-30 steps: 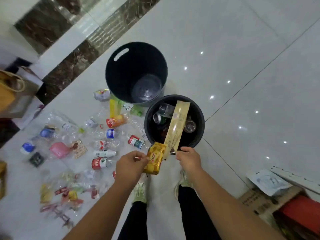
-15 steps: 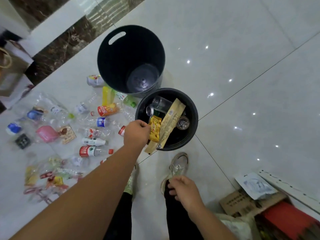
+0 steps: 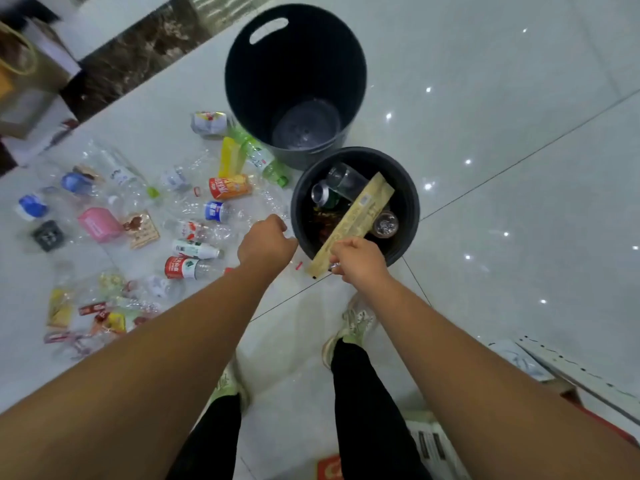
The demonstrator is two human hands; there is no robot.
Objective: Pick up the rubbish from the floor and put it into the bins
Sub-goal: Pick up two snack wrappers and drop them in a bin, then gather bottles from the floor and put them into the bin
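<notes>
Two black bins stand on the white tile floor. The far bin [image 3: 256, 84] is taller, has a handle slot and holds nothing. The near bin [image 3: 410, 202] holds cans, a clear cup and a long beige wrapper [image 3: 360, 216] that leans over its front rim. My right hand [image 3: 358, 261] grips the near end of this wrapper at the rim. My left hand [image 3: 266, 242] hovers just left of the near bin with its fingers curled under, and I see nothing in it. Plastic bottles [image 3: 192, 268] and packets lie scattered on the floor to the left.
Litter covers the floor left of the bins: an orange can [image 3: 230, 186], a pink packet [image 3: 98, 224] and small wrappers [image 3: 104, 318]. Cardboard boxes [image 3: 554, 375] sit at the lower right. A paper bag [image 3: 20, 64] stands by the marble skirting at the upper left. My feet are right behind the near bin.
My left hand let the yellow packet go into the near bin and drew back to the left. My right hand came up from my leg and took the beige wrapper's end.
</notes>
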